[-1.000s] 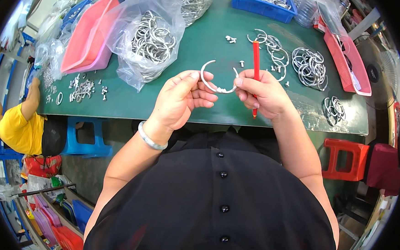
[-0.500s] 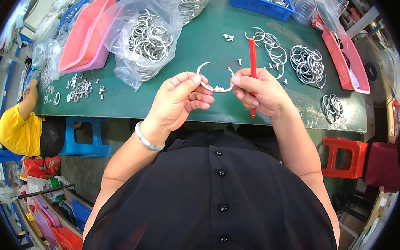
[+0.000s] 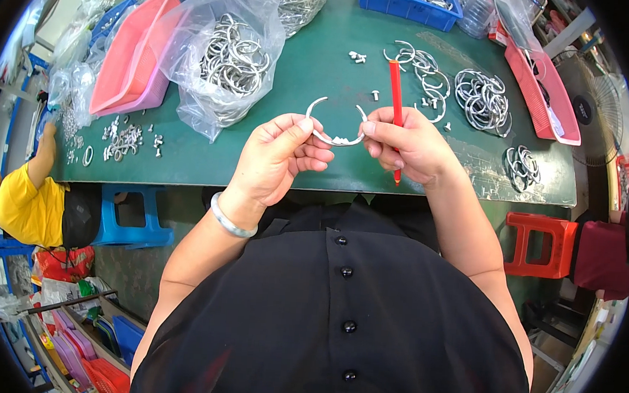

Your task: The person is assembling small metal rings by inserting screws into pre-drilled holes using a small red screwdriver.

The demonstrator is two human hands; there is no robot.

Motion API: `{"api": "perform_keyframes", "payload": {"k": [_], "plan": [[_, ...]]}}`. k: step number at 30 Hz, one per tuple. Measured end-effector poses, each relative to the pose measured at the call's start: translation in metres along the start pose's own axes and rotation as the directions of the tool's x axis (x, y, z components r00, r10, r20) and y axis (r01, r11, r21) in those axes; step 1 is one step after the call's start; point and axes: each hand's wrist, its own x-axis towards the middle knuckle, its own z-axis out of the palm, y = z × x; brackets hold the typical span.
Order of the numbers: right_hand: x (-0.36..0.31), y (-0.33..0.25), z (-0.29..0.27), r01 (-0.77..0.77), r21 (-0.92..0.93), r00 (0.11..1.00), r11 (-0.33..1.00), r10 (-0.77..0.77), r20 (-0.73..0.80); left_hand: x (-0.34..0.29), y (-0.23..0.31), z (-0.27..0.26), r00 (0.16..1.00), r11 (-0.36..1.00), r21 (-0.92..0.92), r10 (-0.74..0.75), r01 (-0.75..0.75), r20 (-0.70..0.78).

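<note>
Between both hands I hold a silver open-ended bangle (image 3: 344, 143), its gap facing away from me. My left hand (image 3: 280, 151) pinches its left side between thumb and fingers. On its right side, my right hand (image 3: 411, 143) pinches the bangle with thumb and forefinger, and a red pen (image 3: 397, 86) is tucked upright in the same hand. Small pale raised pieces show at the bangle's near curve; their detail is too small to make out. Beyond my hands, a small metal piece (image 3: 375, 95) lies on the green table (image 3: 322, 67).
A clear bag of bangles (image 3: 229, 65) and a pink basket (image 3: 129, 55) stand at the left. Bangle piles (image 3: 482, 102) lie at the right, near another pink basket (image 3: 544, 95). A blue tray (image 3: 412, 8) is at the back. Someone in yellow (image 3: 32, 204) sits far left.
Both hands hold the bangle in nearly the same pose. The whole view has shifted very slightly.
</note>
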Motion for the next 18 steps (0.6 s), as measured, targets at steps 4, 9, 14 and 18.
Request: {"api": "perform_keyframes", "payload": {"k": [4,9,14,18], "plan": [[-0.004,0.000,0.002,0.035,-0.054,0.999,0.998,-0.036,-0.018,0.000,-0.002,-0.001,1.000,1.000,0.026,0.005,-0.005,0.001],[-0.012,0.005,0.010,0.404,-0.612,0.867,0.680,-0.497,0.020,0.004,-0.012,-0.005,0.990,0.982,0.126,0.141,-0.139,-0.010],[-0.020,0.006,0.020,0.555,-0.816,0.620,0.163,-0.735,0.275,0.007,-0.021,-0.010,0.972,0.945,0.231,0.232,-0.233,0.031],[-0.024,0.005,0.026,0.517,-0.855,0.557,-0.034,-0.745,0.366,0.007,-0.022,-0.009,0.979,0.956,0.213,0.194,-0.202,0.057]]}}
